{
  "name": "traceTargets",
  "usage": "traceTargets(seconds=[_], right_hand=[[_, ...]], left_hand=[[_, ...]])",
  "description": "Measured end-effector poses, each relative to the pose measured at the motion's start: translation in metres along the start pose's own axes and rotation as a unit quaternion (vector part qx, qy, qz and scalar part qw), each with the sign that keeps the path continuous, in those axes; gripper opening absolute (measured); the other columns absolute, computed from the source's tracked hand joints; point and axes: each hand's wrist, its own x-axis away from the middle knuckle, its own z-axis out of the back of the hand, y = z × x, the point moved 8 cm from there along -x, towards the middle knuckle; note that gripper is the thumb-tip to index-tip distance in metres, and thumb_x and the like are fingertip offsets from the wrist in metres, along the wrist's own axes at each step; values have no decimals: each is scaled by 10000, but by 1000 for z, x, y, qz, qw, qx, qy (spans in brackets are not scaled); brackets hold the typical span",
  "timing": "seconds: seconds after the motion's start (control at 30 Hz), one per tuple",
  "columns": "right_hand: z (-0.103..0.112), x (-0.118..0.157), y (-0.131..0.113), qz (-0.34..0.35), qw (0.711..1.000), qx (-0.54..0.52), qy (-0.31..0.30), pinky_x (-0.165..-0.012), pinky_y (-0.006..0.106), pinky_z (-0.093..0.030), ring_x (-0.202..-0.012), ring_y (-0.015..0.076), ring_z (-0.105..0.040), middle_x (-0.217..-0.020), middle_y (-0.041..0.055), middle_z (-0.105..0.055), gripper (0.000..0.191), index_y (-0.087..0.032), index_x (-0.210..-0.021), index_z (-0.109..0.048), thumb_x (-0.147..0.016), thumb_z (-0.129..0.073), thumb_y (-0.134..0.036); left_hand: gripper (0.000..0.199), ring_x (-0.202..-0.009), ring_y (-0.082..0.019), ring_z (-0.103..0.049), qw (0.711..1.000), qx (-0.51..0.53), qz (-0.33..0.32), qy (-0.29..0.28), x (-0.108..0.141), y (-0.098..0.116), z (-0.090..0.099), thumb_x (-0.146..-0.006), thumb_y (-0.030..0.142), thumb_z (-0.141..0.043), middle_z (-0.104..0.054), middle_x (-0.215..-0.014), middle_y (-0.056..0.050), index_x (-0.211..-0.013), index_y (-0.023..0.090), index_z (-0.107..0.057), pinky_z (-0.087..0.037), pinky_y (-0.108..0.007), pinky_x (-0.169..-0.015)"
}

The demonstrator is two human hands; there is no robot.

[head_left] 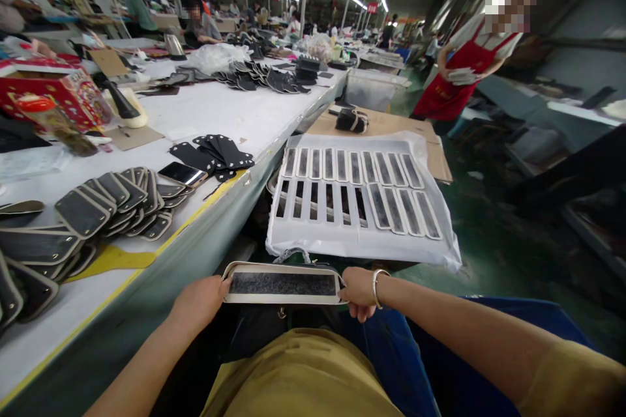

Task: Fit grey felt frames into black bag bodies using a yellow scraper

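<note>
A long bag piece (283, 283), dark grey and speckled in the middle with a pale rim, is held level in front of my body. My left hand (203, 303) pinches its left end. Its right end is gripped by my right hand (359, 292), which has a bracelet at the wrist. A small metal fitting (282, 314) hangs below the piece. Just beyond lies a white sheet (332, 238) bearing rows of pale-rimmed dark strips (342, 166). Several slots at its front left are open, with dark gaps showing through.
Left, a long white table (210, 107) with a yellow-taped edge holds overlapping grey panels (88, 212), black cut pieces (225, 153), a phone (183, 173) and a red box (53, 91). Cardboard (435, 159) lies beyond the sheet. A person in a red apron (452, 88) stands right.
</note>
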Motion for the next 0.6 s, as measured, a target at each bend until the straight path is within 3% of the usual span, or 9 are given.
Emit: traceTargets(seconds=[0.1, 0.23, 0.37, 0.6], right_hand=[[6, 7, -9, 26, 998, 54, 29, -448, 285, -457, -357, 132, -496, -422, 55, -504, 397, -129, -398, -474, -789, -433, -182], [17, 7, -18, 86, 986, 101, 101, -450, 288, -445, -374, 168, -543, -469, 65, -555, 352, -146, -581, -523, -846, -430, -360], [17, -8, -9, 82, 978, 101, 162, -400, 244, -396, -380, 149, -553, -546, 94, -602, 286, -159, -589, -478, -855, -396, -230], [-6, -35, 16, 34, 993, -70, 83, -285, 187, -329, -270, 99, -422, -408, 24, -501, 460, -166, -594, -461, -937, -170, -266]], left_hand=[[486, -583, -205, -601, 1000, 18, -4, 6, 4, 1, 7, -915, 408, -233, -647, -653, -106, -680, 161, -579, -382, -284, -574], [516, -605, -186, -614, 999, 26, -7, 23, 5, 1, 15, -923, 410, -221, -650, -666, -90, -684, 160, -605, -410, -264, -590], [488, -695, -220, -631, 1000, 6, 5, 30, 0, -1, 16, -909, 400, -263, -661, -705, -117, -718, 149, -636, -434, -292, -643], [411, -859, -269, -628, 1000, -21, 8, 15, -9, -2, 14, -881, 360, -326, -675, -881, -161, -794, 134, -658, -443, -341, -740]])
